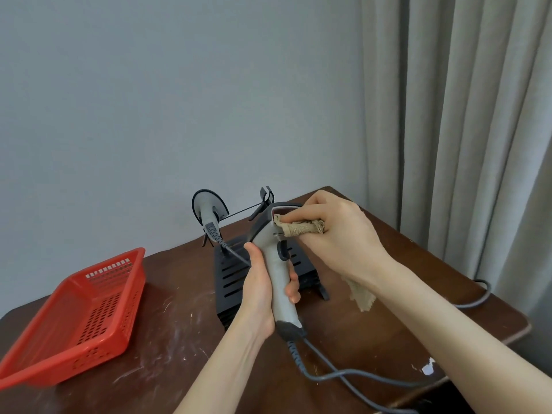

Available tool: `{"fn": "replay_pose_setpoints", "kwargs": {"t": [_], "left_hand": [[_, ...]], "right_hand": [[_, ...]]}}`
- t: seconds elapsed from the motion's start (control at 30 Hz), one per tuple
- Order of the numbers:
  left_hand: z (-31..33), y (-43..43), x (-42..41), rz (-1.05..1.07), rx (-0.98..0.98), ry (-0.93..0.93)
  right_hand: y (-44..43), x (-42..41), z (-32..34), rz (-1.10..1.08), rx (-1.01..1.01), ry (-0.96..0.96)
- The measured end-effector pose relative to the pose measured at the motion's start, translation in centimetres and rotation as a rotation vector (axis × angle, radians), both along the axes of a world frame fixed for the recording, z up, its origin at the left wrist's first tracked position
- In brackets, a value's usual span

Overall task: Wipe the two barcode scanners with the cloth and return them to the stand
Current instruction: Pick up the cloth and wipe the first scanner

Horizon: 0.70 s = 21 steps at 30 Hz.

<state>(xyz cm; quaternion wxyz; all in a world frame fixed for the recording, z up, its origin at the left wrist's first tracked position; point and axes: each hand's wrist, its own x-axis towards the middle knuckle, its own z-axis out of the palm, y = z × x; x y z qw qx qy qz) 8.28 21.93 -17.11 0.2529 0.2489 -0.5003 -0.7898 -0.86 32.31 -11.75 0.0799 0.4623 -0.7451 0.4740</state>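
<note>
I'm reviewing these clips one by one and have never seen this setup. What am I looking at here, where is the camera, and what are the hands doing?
There is no machine here: a person works with bare hands, filmed by one wide-angle camera worn on the head, looking forward and down.

The left hand grips the handle of a grey corded barcode scanner, held upright. The right hand presses a bunched beige cloth against the scanner's head.

Behind them, on the scuffed dark brown wooden table, stands a black slotted metal stand. A second grey scanner hangs on its left holder; the right holder is free. A red perforated plastic basket sits to the left. Grey cables trail across the table.
</note>
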Motion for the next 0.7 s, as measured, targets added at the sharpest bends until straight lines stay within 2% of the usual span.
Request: {"fn": "replay_pose_setpoints", "kwargs": {"t": [0.17, 0.27, 0.5, 0.7], "left_hand": [[0.2, -0.2, 0.3, -0.018, -0.042, -0.057], [0.1, -0.2, 0.3, -0.032, -0.046, -0.074], [0.1, 0.1, -0.4, -0.018, 0.007, 0.020], [0.0, -0.2, -0.6, -0.024, 0.012, 0.007]], "right_hand": [[0.5, -0.5, 0.3, -0.151, 0.152, 0.143], [0.6, -0.8, 0.3, -0.208, 0.219, 0.157], [-0.2, 0.0, 0.1, -0.054, 0.065, 0.047], [0.3, -1.2, -0.4, -0.172, 0.104, 0.121]]}}
